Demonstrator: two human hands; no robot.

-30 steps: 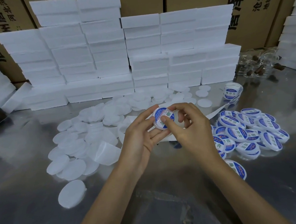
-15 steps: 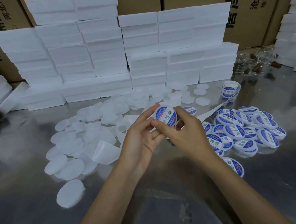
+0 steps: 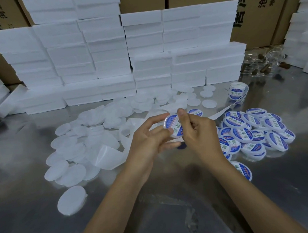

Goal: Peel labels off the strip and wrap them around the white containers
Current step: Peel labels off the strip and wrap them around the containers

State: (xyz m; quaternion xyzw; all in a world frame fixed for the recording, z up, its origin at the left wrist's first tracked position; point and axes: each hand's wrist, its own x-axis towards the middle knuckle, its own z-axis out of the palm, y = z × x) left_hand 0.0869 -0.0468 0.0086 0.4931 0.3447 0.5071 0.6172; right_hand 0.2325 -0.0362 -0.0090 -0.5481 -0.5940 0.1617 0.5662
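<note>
A round white container (image 3: 173,126) with a blue and white label on its face is held up between both hands at the centre of the view. My left hand (image 3: 151,140) cups it from the left with thumb and fingertips on its rim. My right hand (image 3: 198,133) grips it from the right, its thumb pressed on the labelled face. The roll of labels (image 3: 238,91) stands at the back right, and its white backing strip (image 3: 219,113) trails toward my hands. Several unlabelled white containers (image 3: 75,148) lie scattered to the left.
A pile of labelled containers (image 3: 250,134) lies right of my hands, one more (image 3: 242,170) near my right forearm. Stacked white foam boxes (image 3: 146,62) form a wall at the back of the metal table (image 3: 173,214). Clear jars (image 3: 265,61) sit at the far right.
The held container has turned in my hands, its labelled face tilting more to the left. My right thumb has moved up over the label's top edge. The view has shifted slightly.
</note>
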